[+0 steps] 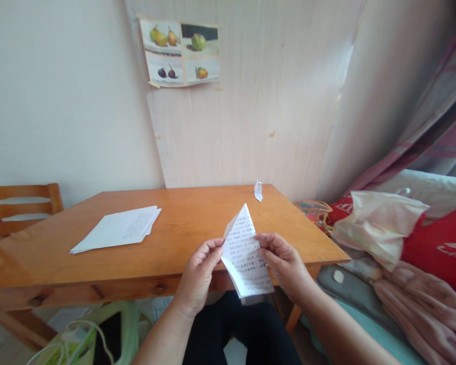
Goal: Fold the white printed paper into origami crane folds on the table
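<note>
Between my two hands is a folded sheet of printed paper [247, 256], its top brought to a point and its lower edge hanging past the table's front edge. My left hand [202, 268] pinches the left edge with thumb and fingers. On the opposite edge, my right hand [283, 258] grips the paper the same way. Lines of printed text face me. At the far right of the table stands a small folded paper piece [258, 191], also with print on it. A stack of paper sheets [116, 230] lies on the left side of the table.
The wooden table [190, 213] has drawers along its front. A wooden chair [21, 208] is at the left. Below sits a pale green basket [127, 329]. Bags, including a white plastic bag [380, 220], and a pink cloth [421, 299] lie at the right.
</note>
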{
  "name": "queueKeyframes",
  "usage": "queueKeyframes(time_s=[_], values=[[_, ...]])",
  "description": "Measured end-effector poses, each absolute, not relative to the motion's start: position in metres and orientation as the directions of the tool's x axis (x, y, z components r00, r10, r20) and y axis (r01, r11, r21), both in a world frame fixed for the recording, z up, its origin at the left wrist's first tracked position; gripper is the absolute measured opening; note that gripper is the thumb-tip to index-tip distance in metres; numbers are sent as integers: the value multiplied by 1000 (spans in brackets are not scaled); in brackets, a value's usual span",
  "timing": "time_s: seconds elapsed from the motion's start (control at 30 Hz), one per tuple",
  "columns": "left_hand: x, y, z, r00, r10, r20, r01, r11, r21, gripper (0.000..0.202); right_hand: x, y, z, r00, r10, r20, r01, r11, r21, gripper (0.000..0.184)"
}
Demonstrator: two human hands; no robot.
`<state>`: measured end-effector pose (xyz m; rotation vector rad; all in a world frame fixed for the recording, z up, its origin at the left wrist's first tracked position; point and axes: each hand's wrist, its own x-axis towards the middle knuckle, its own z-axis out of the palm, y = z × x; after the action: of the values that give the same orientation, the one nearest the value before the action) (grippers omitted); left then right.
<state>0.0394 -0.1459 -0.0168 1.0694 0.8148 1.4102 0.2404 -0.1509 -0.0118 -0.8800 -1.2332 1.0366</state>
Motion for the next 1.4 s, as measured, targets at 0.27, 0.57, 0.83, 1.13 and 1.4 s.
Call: queueKeyframes(time_s=[0.27, 0.57, 0.83, 1.13, 1.4], values=[[37, -144, -19, 84, 979, 187, -280, -157, 947, 27, 241, -152, -11, -29, 954, 300, -173, 290, -941, 38], [38, -146, -15, 105, 977, 186, -291, -149, 945, 26, 241, -151, -11, -23, 955, 297, -167, 289, -943, 46], [35, -144, -17, 80, 970, 231, -229, -208, 951, 28, 241, -150, -12, 45, 967, 252, -163, 256, -953, 23], [36, -145, -19, 153, 959, 239, -164, -214, 963, 27, 244, -150, -5, 89, 981, 171, -181, 185, -966, 20], [35, -144, -14, 215, 926, 311, -128, -289, 949, 21, 245, -155, 3, -72, 981, 180, -237, 158, -959, 26]])
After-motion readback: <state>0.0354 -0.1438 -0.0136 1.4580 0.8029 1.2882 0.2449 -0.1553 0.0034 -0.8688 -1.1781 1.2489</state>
